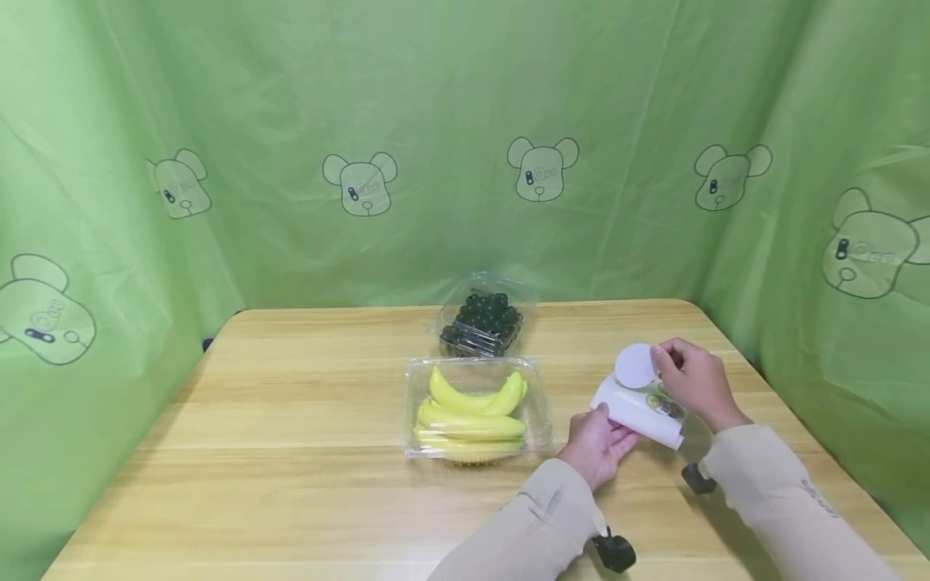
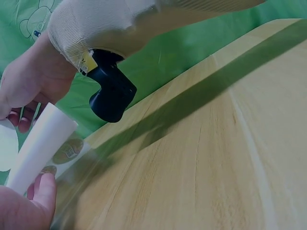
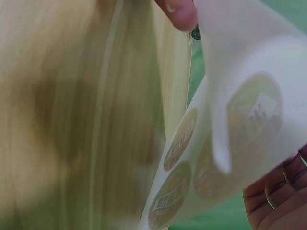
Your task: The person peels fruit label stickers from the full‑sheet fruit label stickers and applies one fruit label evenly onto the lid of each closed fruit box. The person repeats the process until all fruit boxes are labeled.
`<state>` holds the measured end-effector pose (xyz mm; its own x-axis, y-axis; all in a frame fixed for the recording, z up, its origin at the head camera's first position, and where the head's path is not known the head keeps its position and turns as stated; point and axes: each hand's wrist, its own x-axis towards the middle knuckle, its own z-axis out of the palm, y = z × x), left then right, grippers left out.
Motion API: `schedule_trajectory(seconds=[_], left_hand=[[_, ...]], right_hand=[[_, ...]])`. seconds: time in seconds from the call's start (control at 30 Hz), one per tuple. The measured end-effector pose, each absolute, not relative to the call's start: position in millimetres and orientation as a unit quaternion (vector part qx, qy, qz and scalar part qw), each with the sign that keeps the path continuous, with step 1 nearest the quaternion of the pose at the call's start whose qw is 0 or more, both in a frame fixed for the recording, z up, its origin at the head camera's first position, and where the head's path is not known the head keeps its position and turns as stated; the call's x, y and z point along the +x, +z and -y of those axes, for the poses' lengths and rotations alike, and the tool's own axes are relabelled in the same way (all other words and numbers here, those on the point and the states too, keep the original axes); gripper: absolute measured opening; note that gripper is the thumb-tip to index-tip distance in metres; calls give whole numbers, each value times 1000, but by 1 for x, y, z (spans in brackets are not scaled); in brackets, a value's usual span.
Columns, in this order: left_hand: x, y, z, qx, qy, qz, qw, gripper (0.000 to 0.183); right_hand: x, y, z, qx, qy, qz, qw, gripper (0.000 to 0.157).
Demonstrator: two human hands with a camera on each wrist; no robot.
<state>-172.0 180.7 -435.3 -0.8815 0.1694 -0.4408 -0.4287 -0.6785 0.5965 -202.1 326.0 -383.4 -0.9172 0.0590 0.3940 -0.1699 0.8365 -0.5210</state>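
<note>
Presently my right hand (image 1: 699, 383), nearly closed, pinches a round white sticker (image 1: 635, 365); my left hand (image 1: 597, 448) grips the label sheet (image 1: 638, 411), thumb on top. Both are above the table (image 1: 291, 436), right of the banana box (image 1: 539, 420).

I register one table (image 1: 291, 452) in the head view: light wood-grain top, rounded far corners. Green fabric sheeting (image 1: 450, 81) encloses the table on three sides: beyond its far edge, along its left edge and along its right edge. I note vertical creases in the sheeting and printed bear-head outlines (image 1: 540, 173) spaced around the table. I read a pale light reflection (image 1: 429, 528) on the table's near part.
</note>
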Motion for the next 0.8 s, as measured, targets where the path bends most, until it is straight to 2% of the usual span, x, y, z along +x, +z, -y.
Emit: schedule_trajectory(seconds=[0.8], left_hand=[[-174,-430,-179,-168,887,-401,156,34]], right_hand=[[-197,-385,-321,15,314,931,185,35]])
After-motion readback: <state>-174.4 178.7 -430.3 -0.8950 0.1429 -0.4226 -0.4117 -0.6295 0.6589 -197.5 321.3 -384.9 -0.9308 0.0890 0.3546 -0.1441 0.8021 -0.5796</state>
